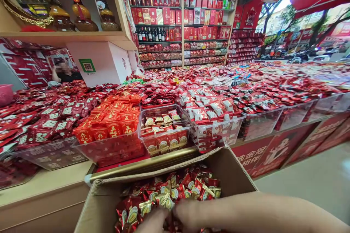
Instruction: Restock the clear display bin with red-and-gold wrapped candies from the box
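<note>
Where candies lie, the right hand seemingly grips.

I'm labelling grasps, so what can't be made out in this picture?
Head view, left hand: mostly cut off by the bottom edge, grip unclear.
Head view, right hand: blurred, partly sunk among the wrapped candies; open or shut unclear.
Cardboard box: near wall cut off below.
Print on the wrappers: too small to read.

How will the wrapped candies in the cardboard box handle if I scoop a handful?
Probably slippery: the wrapped candies have glossy foil wrappers. Likely light and loose, heaped unbound in the cardboard box, so some may spill from the right hand. Wrappers should crinkle, not break.
</note>
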Motion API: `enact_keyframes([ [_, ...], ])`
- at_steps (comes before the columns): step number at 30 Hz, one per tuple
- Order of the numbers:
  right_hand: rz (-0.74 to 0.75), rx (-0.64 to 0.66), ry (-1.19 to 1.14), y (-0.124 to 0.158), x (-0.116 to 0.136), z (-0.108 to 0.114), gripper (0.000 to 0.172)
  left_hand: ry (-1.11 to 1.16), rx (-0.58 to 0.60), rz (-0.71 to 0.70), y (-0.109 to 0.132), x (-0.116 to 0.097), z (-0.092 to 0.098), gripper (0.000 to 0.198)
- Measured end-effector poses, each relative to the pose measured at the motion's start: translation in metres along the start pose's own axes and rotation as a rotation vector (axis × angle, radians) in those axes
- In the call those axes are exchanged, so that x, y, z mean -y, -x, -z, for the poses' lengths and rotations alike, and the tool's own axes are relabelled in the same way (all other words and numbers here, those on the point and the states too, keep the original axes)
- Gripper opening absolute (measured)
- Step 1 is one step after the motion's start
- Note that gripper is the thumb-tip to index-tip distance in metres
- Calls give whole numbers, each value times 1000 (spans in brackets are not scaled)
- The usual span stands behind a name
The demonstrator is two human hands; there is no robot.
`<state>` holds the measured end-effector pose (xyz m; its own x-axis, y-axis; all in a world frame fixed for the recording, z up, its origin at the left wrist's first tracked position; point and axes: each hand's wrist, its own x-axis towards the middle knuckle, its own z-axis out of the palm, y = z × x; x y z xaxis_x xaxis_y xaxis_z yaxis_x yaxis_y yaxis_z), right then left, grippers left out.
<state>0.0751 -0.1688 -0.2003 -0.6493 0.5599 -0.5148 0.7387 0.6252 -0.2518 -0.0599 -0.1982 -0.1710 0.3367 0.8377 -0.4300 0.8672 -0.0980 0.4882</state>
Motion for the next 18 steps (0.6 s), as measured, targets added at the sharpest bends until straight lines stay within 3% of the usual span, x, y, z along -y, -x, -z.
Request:
enact_keyframes([
  [2,-36,-46,-86,9,-2,9,12,62,-42,16,2,2,7,26],
  [6,-15,-112,-257,25,-13,27,16,263,-147,-3,6,4,29,29],
  [12,116,-185,-639,52,-15,67,23,597,-72,-96,28,-12,55,37],
  [15,134,-163,-914,62,-13,77,16,696,-40,-107,36,-21,59,27],
  [18,146,-23,-892,66,-18,81,26,758,-95,-86,39,-24,63,26],
])
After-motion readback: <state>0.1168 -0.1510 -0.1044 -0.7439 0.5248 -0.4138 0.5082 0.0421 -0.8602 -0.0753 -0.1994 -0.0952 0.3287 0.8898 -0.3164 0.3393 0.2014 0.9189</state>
